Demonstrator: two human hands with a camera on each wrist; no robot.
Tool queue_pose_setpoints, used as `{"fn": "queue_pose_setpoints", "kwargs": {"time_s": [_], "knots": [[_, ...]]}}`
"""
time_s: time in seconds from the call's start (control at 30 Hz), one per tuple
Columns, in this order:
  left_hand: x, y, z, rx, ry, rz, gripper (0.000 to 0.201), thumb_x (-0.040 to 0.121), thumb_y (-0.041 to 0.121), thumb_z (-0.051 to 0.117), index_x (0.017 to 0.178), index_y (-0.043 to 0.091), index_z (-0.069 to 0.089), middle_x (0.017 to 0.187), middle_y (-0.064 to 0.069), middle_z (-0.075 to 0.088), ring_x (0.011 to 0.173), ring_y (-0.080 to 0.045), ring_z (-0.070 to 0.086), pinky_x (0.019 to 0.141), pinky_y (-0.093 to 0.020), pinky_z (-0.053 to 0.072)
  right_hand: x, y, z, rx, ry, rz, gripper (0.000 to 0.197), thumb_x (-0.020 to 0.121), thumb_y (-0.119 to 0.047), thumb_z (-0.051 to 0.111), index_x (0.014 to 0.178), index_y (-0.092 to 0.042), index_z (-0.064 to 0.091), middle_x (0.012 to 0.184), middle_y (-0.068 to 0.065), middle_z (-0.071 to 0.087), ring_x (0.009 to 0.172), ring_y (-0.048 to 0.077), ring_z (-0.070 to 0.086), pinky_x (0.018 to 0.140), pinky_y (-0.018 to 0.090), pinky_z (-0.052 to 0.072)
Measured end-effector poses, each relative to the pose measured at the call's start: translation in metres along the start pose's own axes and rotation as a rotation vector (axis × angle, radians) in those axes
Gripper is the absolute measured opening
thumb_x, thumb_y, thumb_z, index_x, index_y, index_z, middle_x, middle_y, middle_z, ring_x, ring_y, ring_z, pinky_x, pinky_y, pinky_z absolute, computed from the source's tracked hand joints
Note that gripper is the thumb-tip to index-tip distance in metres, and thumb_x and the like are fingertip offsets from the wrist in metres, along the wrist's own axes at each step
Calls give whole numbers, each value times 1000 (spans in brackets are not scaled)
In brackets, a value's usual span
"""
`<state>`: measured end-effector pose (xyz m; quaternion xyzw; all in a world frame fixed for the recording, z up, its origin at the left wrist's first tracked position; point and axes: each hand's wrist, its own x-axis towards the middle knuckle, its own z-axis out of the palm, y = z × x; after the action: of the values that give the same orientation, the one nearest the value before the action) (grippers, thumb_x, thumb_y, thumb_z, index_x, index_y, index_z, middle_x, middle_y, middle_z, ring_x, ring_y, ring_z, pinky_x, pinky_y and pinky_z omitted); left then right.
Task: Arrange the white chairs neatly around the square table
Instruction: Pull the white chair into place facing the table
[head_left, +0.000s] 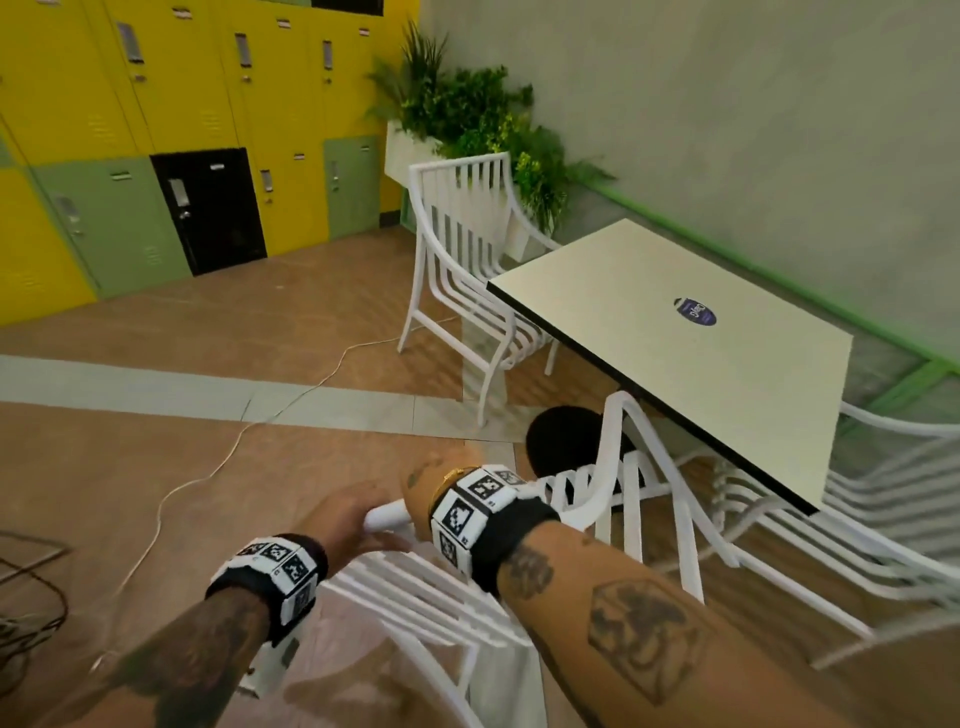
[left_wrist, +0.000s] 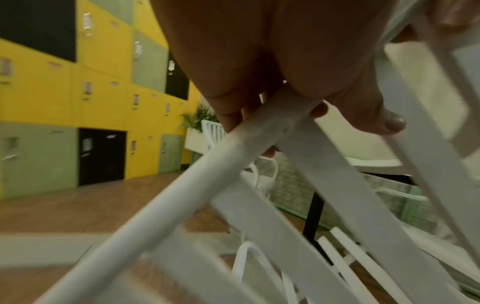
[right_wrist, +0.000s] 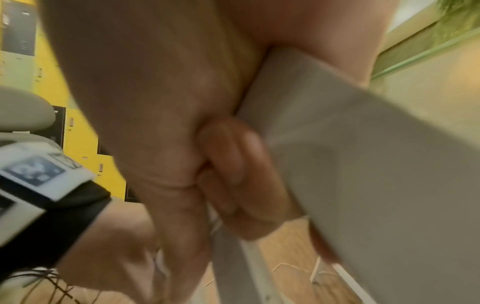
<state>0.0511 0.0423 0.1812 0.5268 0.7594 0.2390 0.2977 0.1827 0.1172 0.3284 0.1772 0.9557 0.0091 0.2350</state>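
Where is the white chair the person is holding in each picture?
Head view: the held white chair sits bottom centre, its top rail gripped by the left hand and right hand.
Left wrist view: its rail and slats cross the middle, under the hand.
Right wrist view: a blurred white bar fills the right side.
Shared landmark: the yellow lockers.

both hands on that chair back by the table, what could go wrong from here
The chair that the left hand and right hand grip already has its armrest under the square table edge; tilted or lifted, it may knock the tabletop.

A white cable trails across the floor nearby; a leg or foot could snag it.
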Motion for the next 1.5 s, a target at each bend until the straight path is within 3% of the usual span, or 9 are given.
{"fn": "queue_pose_setpoints", "kwargs": {"time_s": [0.1, 0.2, 0.33, 0.5, 0.63, 0.8, 0.93, 1.2, 1.5], "knots": [[-18, 8, 3, 7, -19, -66, 41, 64, 44, 80, 83, 30, 47, 76, 6, 62, 71, -17, 57, 62, -30, 44, -22, -13, 12, -154, 10, 19, 20, 89, -21, 57, 74, -15, 46, 66, 2, 43, 52, 17, 34, 68, 35, 45], [-27, 28, 2, 140, -134, -31, 34, 71, 52, 73, 84, 34, 48, 88, 1, 68, 84, -22, 62, 72, -31, 47, -46, -13, 27, -101, 14, 95, 2, 90, -18, 52, 90, -17, 54, 66, 2, 46, 55, 18, 43, 57, 32, 42], [-33, 76, 10, 195, -191, 61, 23, 76, 45, 72, 74, 39, 50, 87, 1, 65, 83, -20, 58, 69, -29, 42, -95, 6, 34, -71, 49, 192, 13, 91, -21, 54, 101, -13, 59, 73, 2, 51, 65, 22, 52, 48, 27, 32], [-60, 145, 48, 312, -166, 149, 39, 75, 51, 70, 99, 21, 63, 89, 3, 65, 83, -18, 58, 70, -26, 43, -188, 33, 68, -19, 143, 267, 23, 93, -31, 55, 109, -15, 60, 85, 6, 60, 68, 23, 54, 62, 31, 45], [-96, 191, 105, 406, -188, 176, 40, 76, 51, 69, 96, 18, 59, 89, -3, 64, 91, -26, 63, 81, -36, 52, -270, 45, 135, 31, 202, 299, 25, 95, -32, 50, 116, -19, 53, 98, 8, 65, 83, 28, 62, 69, 35, 48], [-134, 228, 174, 577, -228, 269, 34, 81, 47, 65, 99, 19, 57, 99, -7, 69, 93, -29, 64, 79, -37, 51, -345, 53, 219, 159, 216, 357, 26, 97, -38, 45, 119, -24, 47, 92, 2, 68, 75, 24, 64, 70, 34, 54], [-152, 235, 208, 672, -218, 258, 33, 83, 43, 63, 105, 18, 57, 105, -9, 68, 98, -30, 62, 80, -37, 45, -368, 48, 270, 208, 268, 344, 29, 98, -42, 41, 121, -24, 45, 94, 1, 68, 66, 22, 52, 65, 31, 47], [-164, 236, 266, 752, -275, 261, 25, 84, 41, 60, 101, 23, 55, 105, -3, 68, 105, -27, 55, 93, -42, 32, -379, 43, 362, 344, 266, 403, 25, 94, -45, 50, 113, -28, 47, 85, 1, 72, 66, 26, 66, 59, 33, 49], [-178, 223, 257, 565, -111, 296, 41, 81, 49, 62, 116, 29, 57, 113, 1, 57, 109, -22, 51, 98, -38, 32, -367, 46, 363, 409, 247, 438, 26, 94, -46, 49, 111, -27, 50, 96, 1, 65, 71, 19, 52, 65, 31, 48]]}}
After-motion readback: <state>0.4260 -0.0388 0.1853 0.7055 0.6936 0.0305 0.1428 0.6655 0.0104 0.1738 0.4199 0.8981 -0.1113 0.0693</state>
